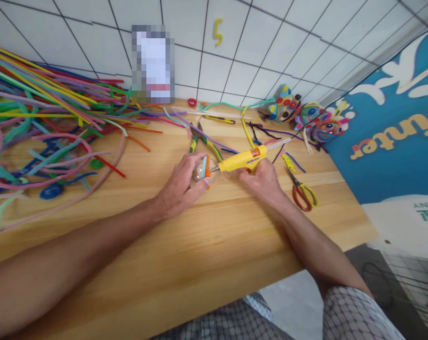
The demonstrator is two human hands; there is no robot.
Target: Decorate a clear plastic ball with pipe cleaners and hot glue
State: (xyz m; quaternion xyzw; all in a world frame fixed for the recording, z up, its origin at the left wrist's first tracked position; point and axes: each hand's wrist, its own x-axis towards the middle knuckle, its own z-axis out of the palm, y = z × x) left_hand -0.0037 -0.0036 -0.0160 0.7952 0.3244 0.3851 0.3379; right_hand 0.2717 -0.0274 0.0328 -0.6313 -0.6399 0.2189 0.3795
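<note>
The left hand [180, 184] grips the ball [199, 172], thumb on the near side, fingers curled round the far side, close to its orange-and-blue band [207, 166]. The right hand [261, 182] is wrapped round the handle of the glue gun [240, 159]; trigger pressure cannot be determined. The nozzle [215, 168] points left at the band; contact cannot be confirmed. The ball is between the hands, over the middle of the table [185, 264].

Procedure: steady the gun and rotate the ball in small steps. Apply a thin bead along the band's edge. Keep the left thumb off the nozzle, which is probably hot. Grip lightly; the smooth shell may slip.

Surroundings: the pliers [199, 135] lie just beyond the left hand and limit movement toward the back edge. The knife [219, 119] lies nearer that edge. The scissors [299, 186] lie toward the right edge. Pipe cleaners [58, 99] crowd the back left corner; three decorated balls [311, 113] occupy the back right. The glue stick [280, 142] projects rearward and could snag loose stems.
</note>
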